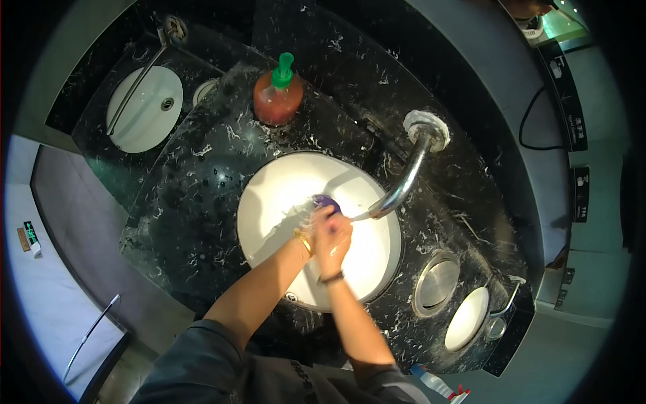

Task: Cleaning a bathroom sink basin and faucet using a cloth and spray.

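Over the white oval basin [272, 202], both hands are pressed together under a stream of water from the chrome wall tap [404, 184]. My left hand [318, 222] has a gold-coloured bracelet at its wrist and is partly hidden. My right hand [335, 240], with a dark band at the wrist, overlaps it. A small purple thing [327, 203] shows at the fingertips; its kind is blurred, and which hand grips it cannot be made out. Water splashes to the left of the fingers.
A pump bottle of reddish liquid with a green top [278, 98] stands on the black marbled counter [202, 202] behind the basin. A round metal lid [438, 283] is set in the counter at right. More basins lie left [146, 108] and right [468, 319]. A spray bottle [436, 384] is below.
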Motion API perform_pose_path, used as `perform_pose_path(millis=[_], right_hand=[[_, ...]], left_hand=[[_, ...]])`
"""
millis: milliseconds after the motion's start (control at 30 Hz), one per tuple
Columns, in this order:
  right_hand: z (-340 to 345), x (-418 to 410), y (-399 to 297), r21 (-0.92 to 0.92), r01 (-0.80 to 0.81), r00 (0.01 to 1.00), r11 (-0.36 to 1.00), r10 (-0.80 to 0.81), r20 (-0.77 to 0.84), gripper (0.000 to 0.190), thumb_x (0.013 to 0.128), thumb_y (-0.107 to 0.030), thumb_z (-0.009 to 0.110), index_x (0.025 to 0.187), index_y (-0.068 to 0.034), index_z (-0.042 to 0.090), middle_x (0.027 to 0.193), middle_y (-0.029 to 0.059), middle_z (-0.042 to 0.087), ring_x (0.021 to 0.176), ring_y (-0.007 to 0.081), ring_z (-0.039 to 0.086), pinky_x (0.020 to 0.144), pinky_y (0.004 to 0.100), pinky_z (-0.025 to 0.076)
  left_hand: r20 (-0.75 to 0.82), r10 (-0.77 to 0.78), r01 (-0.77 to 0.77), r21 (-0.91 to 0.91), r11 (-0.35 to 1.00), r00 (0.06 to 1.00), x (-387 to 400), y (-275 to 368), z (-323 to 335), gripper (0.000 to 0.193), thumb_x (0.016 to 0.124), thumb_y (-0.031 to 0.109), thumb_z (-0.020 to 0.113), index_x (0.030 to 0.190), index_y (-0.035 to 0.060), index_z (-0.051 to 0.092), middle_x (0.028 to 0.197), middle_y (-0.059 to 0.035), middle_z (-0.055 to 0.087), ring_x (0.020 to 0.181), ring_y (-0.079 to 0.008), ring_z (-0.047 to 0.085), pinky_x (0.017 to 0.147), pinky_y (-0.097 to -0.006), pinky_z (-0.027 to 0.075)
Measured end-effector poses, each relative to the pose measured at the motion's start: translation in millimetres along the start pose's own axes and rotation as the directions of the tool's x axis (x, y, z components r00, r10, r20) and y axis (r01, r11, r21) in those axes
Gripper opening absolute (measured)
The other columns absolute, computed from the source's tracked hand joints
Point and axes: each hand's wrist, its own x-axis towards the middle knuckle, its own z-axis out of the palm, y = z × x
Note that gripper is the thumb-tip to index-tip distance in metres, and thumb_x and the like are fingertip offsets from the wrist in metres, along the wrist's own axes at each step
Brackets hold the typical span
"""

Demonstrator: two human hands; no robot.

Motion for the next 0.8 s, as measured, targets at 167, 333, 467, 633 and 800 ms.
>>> perform_pose_path(millis=[167, 333, 467, 633, 800], right_hand=[[-27.9, 82.5, 66.4, 0.336, -0.095, 0.954, 0.937, 0.182, -0.239, 0.028, 0.075, -0.016, 0.070, 0.060, -0.003, 0.049, 0.054, 0.0051, 0.049, 0.050, 0.0143, 0.045, 0.051, 0.0309, 0.039], [-37.8, -0.4, 8.3, 0.313, 0.134, 0.976, 0.940, -0.180, 0.122, 0.029, 0.069, -0.014, 0.072, 0.056, -0.006, 0.048, 0.062, 0.0054, 0.050, 0.061, 0.0184, 0.048, 0.059, 0.0297, 0.039], [-30.9, -33.2, -2.4, 0.235, 0.465, 0.851, 0.853, -0.504, 0.146, 0.026, 0.067, -0.012, 0.070, 0.055, -0.007, 0.048, 0.070, 0.0082, 0.052, 0.070, 0.0275, 0.050, 0.063, 0.0353, 0.040], [-35.2, 67.2, 66.7, 0.341, -0.222, 0.967, 0.913, 0.250, -0.040, 0.022, 0.074, -0.016, 0.068, 0.069, -0.002, 0.053, 0.067, 0.0092, 0.054, 0.062, 0.0224, 0.051, 0.061, 0.0322, 0.042], [-4.4, -26.0, -5.0, 0.203, 0.013, 0.996, 0.979, 0.005, -0.092, 0.031, 0.075, -0.024, 0.067, 0.059, -0.004, 0.050, 0.067, 0.0114, 0.051, 0.064, 0.0230, 0.049, 0.058, 0.0356, 0.040]], left_hand=[[-0.270, 0.214, -0.130, 0.297, 0.946, 0.939, -13.7, -20.5, 51.6, 0.030, 0.089, 0.031, 0.050, 0.114, 0.0138, 0.051, 0.109, -0.0059, 0.059, 0.099, -0.0182, 0.057, 0.085, -0.0400, 0.046], [-0.302, 0.059, -0.047, 0.047, 0.998, 0.951, -7.0, -8.6, 0.3, 0.064, 0.074, 0.061, 0.058, 0.111, 0.0090, 0.051, 0.100, -0.0102, 0.061, 0.090, -0.0313, 0.059, 0.083, -0.0423, 0.046], [-0.199, 0.010, -0.012, -0.008, 1.000, 0.980, -7.6, -5.8, -11.3, 0.041, 0.079, 0.046, 0.056, 0.094, 0.0069, 0.056, 0.094, -0.0107, 0.061, 0.085, -0.0264, 0.060, 0.079, -0.0371, 0.049], [-0.327, 0.130, -0.108, 0.085, 0.991, 0.936, 15.7, -38.0, 37.1, 0.024, 0.087, 0.022, 0.048, 0.104, 0.0070, 0.054, 0.101, -0.0079, 0.060, 0.088, -0.0207, 0.061, 0.079, -0.0355, 0.050], [0.525, -0.213, 0.276, -0.043, 0.960, 0.824, 10.1, 14.2, -54.1, 0.036, 0.086, 0.037, 0.054, 0.098, 0.0031, 0.057, 0.093, -0.0090, 0.060, 0.082, -0.0174, 0.058, 0.072, -0.0305, 0.047]])
